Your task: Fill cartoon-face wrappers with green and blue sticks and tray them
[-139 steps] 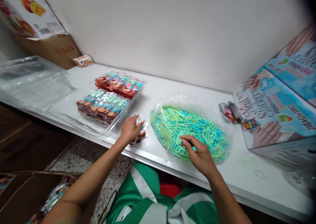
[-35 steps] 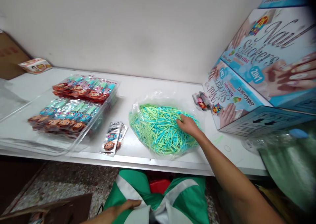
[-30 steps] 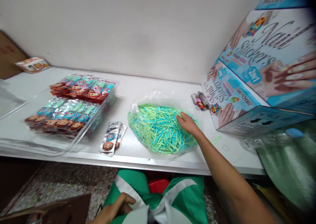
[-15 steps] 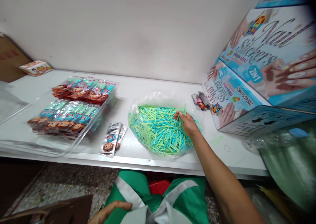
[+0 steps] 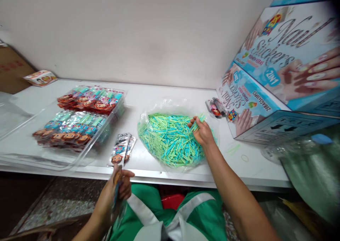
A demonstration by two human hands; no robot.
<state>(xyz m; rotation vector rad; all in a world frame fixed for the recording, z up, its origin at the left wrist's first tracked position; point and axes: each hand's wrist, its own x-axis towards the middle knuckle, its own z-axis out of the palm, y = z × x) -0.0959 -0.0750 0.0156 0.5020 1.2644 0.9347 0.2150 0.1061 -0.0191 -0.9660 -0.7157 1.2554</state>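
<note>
Head view: the right hand (image 5: 204, 132) has its grip pressed together at thumb and fingertips, pinching a small bunch of thin sticks (image 5: 202, 117) in green and blue, their ends poking out past the fingers; holding them so lightly and near one end probably suits pieces this slim. Just below and to the left of that grip spreads the loose heap (image 5: 172, 138) of the same sticks, lying in a clear plastic bag (image 5: 175, 102) that opens wide on the counter (image 5: 150, 92), seemingly so that the fingers can reach in without hindrance. The left hand (image 5: 120, 186) is at the counter's front edge, its grip curled around a packet (image 5: 116, 195) that is too blurred to count or read, upright and close to the body, perhaps to keep it handy. Immediately beyond the left grip, a few silver sachets (image 5: 118, 150) overlap on the counter; whether the held packet touches them I cannot tell. Farther out to the left of that grip sits a clear tray (image 5: 90, 142), where packets with sticks inside (image 5: 69, 133) lie in two rows, those in each row side by side and overlapping, an arrangement that likely saves room and keeps them tidy. Beyond the right grip and to its right, small dark packets (image 5: 215, 107) rest against the stacked Nail Stickers boxes (image 5: 287, 53), which appear parked at the side to leave the middle within easy reach
</note>
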